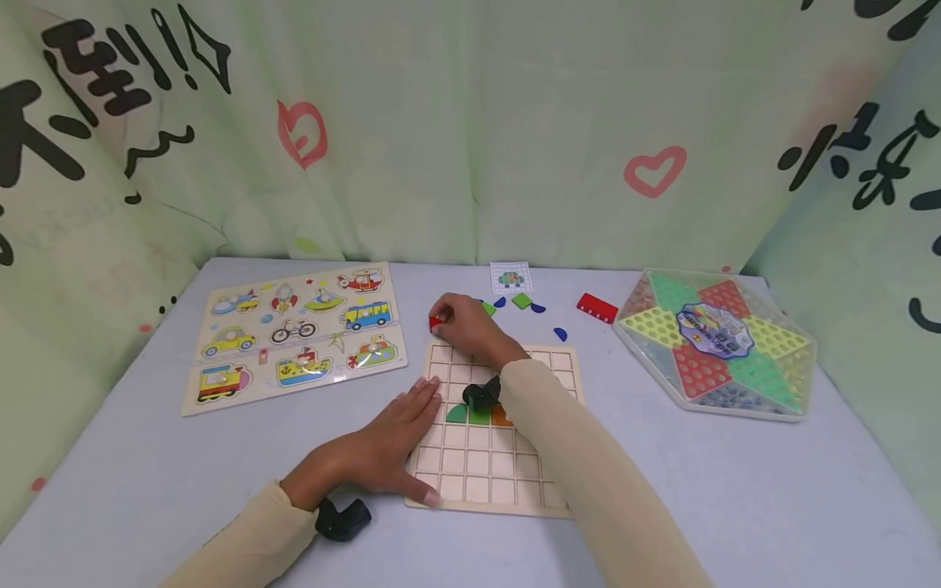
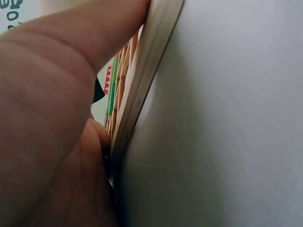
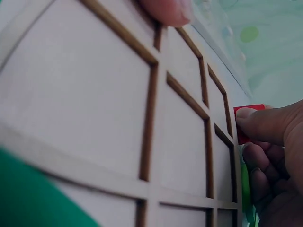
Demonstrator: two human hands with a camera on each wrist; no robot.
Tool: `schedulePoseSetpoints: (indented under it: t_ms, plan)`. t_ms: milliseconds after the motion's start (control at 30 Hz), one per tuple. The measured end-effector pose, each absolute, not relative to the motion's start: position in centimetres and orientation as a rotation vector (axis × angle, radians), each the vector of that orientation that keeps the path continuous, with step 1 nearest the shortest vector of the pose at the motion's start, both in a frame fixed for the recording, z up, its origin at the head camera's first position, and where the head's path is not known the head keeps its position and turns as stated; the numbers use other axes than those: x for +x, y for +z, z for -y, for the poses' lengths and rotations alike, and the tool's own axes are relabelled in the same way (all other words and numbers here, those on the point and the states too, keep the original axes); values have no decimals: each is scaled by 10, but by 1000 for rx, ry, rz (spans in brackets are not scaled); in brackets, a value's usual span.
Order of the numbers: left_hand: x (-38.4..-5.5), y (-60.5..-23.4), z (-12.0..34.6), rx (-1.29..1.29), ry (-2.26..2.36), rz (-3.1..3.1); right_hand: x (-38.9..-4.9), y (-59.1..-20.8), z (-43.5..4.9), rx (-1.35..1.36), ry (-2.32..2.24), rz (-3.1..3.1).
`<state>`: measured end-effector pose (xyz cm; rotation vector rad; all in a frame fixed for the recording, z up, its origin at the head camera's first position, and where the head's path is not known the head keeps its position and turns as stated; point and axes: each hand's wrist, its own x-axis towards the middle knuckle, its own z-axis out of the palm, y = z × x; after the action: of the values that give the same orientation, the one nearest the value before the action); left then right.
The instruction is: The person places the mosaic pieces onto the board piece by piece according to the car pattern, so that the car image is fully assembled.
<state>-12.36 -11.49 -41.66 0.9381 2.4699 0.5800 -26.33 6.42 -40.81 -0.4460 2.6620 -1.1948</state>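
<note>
My left hand (image 1: 390, 433) rests with fingers spread along the left edge of a wooden grid board (image 1: 466, 464); its thumb lies by the near corner. In the left wrist view the thumb (image 2: 75, 38) touches the board's side. Beyond the board's far left corner, my right hand (image 1: 470, 325) pinches a small red piece (image 3: 246, 113) between thumb and fingers. On the board sit a green rounded piece (image 1: 457, 415), a light green square (image 1: 479, 417) and an orange piece (image 1: 501, 416), the last partly hidden by the right sleeve. Something green (image 3: 245, 187) shows under the right fingers.
Behind the board lie a picture card (image 1: 510, 278), a green square (image 1: 522, 301), several blue half-rounds (image 1: 561, 334) and a long red piece (image 1: 597, 308). A vehicle puzzle board (image 1: 265, 359) lies left; a clear hexagonal box (image 1: 735, 392) stands right. A curtain (image 1: 470, 163) hangs behind.
</note>
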Motion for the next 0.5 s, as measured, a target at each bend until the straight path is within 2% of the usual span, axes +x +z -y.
schedulePoseSetpoints:
  t_ms: [500]
  plan:
    - [-121, -417, 113, 891, 556, -2486, -262, -392, -88, -449, -1331, -2687]
